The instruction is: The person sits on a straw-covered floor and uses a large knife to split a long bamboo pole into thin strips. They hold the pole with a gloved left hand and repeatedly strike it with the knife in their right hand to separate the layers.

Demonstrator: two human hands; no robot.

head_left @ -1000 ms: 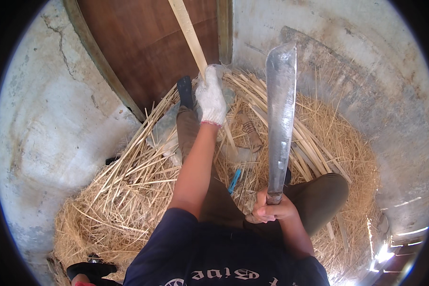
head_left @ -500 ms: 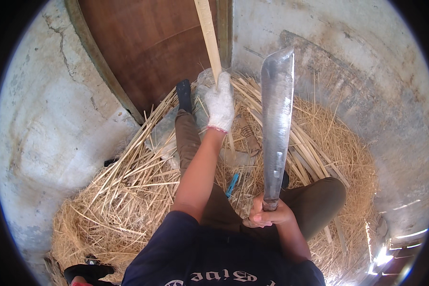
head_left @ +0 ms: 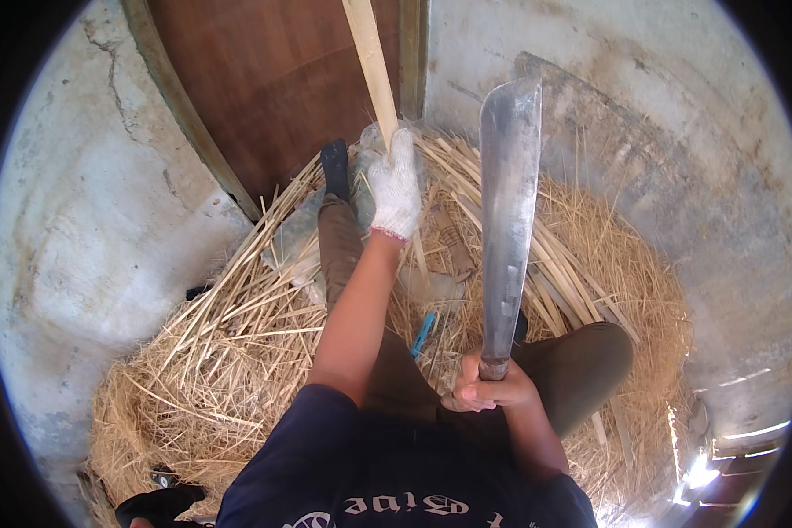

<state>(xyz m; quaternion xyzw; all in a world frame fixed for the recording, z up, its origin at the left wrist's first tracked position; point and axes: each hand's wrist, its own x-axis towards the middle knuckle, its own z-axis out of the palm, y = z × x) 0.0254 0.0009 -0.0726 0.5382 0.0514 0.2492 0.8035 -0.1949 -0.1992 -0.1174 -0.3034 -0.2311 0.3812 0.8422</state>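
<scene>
My left hand (head_left: pixel 395 189), in a white knit glove, is closed around a long pale bamboo strip (head_left: pixel 374 70). The strip runs up past the top edge of the view, and its lower end shows below the glove. Bare and closed, my right hand (head_left: pixel 493 387) grips the short handle of a machete (head_left: pixel 509 202). Its wide steel blade stands upright in the view, to the right of the strip and apart from it. A blue object (head_left: pixel 423 334), narrow and small, lies between my legs.
Split strips (head_left: pixel 229 299) lie in a loose bundle on the left, with more strips (head_left: pixel 563 264) on the right. Pale shavings (head_left: pixel 185 405) spread around my legs. A brown wooden door (head_left: pixel 273 88) stands ahead between worn walls (head_left: pixel 678 114). A dark object (head_left: pixel 158 503) lies at lower left.
My left hand and the strip have shifted slightly left. The machete remains nearly in place, its blade turned a little and less shiny. Both grips are unchanged.
</scene>
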